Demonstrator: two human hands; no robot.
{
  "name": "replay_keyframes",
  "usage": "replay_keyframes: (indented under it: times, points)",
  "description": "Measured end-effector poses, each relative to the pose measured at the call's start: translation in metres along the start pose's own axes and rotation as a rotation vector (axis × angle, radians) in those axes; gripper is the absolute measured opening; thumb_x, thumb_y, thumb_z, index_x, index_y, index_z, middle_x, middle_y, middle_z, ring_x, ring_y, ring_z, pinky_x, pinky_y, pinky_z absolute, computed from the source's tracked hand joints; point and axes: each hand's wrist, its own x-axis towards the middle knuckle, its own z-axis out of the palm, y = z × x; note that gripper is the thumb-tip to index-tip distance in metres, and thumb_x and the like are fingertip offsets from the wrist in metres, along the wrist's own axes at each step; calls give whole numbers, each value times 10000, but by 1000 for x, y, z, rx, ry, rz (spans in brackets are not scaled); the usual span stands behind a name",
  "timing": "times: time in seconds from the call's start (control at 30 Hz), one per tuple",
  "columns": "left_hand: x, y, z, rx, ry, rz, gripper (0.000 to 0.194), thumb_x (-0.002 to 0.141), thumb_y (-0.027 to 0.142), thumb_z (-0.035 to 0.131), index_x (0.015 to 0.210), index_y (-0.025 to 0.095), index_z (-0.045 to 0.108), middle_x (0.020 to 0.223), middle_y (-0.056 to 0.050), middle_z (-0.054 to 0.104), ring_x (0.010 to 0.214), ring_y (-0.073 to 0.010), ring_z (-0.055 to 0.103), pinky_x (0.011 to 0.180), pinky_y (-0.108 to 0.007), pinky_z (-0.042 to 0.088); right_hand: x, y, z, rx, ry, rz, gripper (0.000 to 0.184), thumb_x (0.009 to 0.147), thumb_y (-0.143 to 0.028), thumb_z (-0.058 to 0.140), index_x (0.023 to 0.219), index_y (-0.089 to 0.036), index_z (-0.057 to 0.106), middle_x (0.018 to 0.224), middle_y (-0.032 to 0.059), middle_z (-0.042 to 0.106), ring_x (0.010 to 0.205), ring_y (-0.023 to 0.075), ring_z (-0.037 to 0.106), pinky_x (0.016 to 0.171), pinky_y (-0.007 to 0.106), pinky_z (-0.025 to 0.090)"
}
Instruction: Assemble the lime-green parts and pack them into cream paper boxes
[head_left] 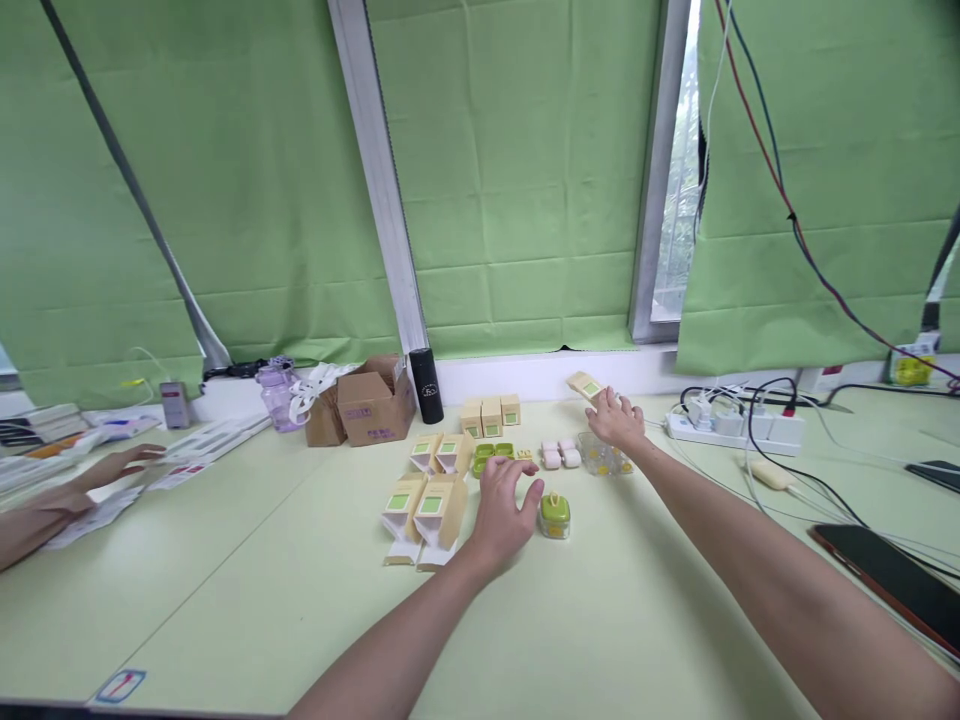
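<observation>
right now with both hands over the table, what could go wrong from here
The left hand is very close to the green-lidded jar, so a careless sweep could tip it. The right hand seems to hold the flat carton near one end, so it might slip. The open boxes sit on the left hand's other side and could be bumped too.

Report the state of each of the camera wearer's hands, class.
Left hand: open, beside the small clear green-lidded container.
Right hand: holding a beige cardboard carton with a green label.
</observation>
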Motion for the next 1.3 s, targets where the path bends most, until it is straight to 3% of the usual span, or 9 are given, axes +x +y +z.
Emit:
replay_keyframes:
  times: [0.17,0.37,0.53,0.67,0.83,0.97,1.3]
  points:
    - [4,0,-2,-70,78,-40,180,965,352,612,1081,247,701,1117,-100,679,1219,-311,495,1104,-503,386,-22,-19,-20,89,188,-66,692,1043,-462,226,1663,-157,178,1760,84,94,1587,335,158,1239,565,204]
    - [9,-4,-1,-248,123,-129,302,943,445,658,1185,277,726,1173,-112,682,1251,-310,493,1070,-475,448,-92,-48,-38,392,376,-320,713,1027,-499,367,1669,-261,169,1746,61,181,1548,397,255,1227,665,205]
    - [12,-5,0,-295,107,-144,455,977,495,606,1368,267,649,1273,-115,682,1309,-291,479,1147,-486,395,-159,-62,-33,510,367,-490,695,1042,-489,416,1670,-340,156,1736,6,211,1535,405,296,1223,688,211]
    - [11,-3,0,-341,118,-170,496,981,563,568,1362,260,665,1316,-127,638,1356,-294,490,1188,-465,376,-193,-63,-22,532,330,-607,642,1041,-417,466,1646,-364,258,1718,-16,260,1554,386,280,1246,672,192]
    - [15,-4,0,-490,143,-190,544,959,621,577,1331,238,675,1364,-132,646,1341,-301,555,1123,-432,464,-202,-56,-14,513,299,-712,685,1012,-294,508,1648,-367,263,1684,-14,341,1549,374,303,1242,657,208]
    - [21,-4,-3,-646,130,-233,578,900,607,677,1314,205,669,1375,-140,671,1294,-312,610,1065,-444,509,-197,-48,-14,495,307,-777,663,1020,-249,475,1638,-389,279,1648,-35,414,1530,359,333,1224,646,220]
    - [21,-1,-10,-836,56,-198,582,854,488,754,1337,185,640,1365,-148,675,1328,-313,589,1118,-456,470,-195,-43,-13,630,377,-794,438,994,-269,524,1414,-380,587,1557,-9,548,1465,354,413,1175,630,303]
